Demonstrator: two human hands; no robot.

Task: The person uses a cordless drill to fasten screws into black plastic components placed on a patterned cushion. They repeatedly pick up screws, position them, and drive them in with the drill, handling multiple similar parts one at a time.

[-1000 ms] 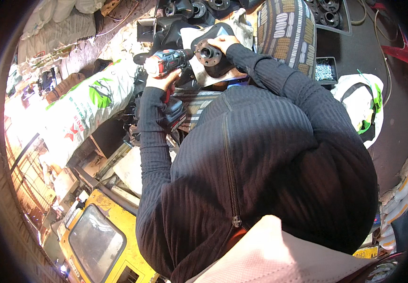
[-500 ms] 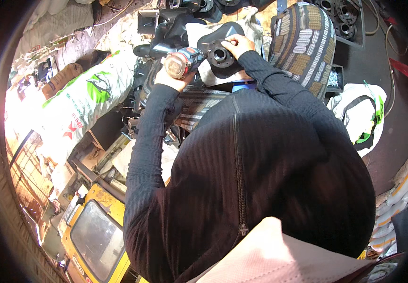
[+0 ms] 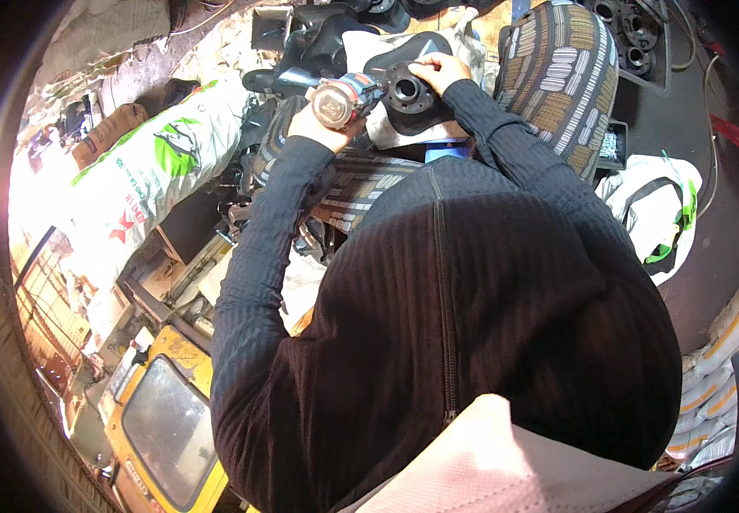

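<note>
Both hands (image 3: 326, 128) (image 3: 446, 71) grip: left around a power drill (image 3: 341, 101), right on a dark round flange (image 3: 412, 103).

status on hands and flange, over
Left hand gripping power drill. Right hand touching dark flange. Drill close beside flange, contact unclear; no obstruction visible between.

The head view looks steeply down and forward over the wearer's dark ribbed zip-front top (image 3: 515, 325), which fills the lower middle at close range; a pale pink stitched cloth (image 3: 506, 457) sits nearer yet. The bare left hand (image 3: 326, 137) and bare right hand (image 3: 450, 70) show farther out. The lens bows the smooth dark grey floor (image 3: 703, 299) along its right edge; leftward, glare makes distance hard to judge.
</note>
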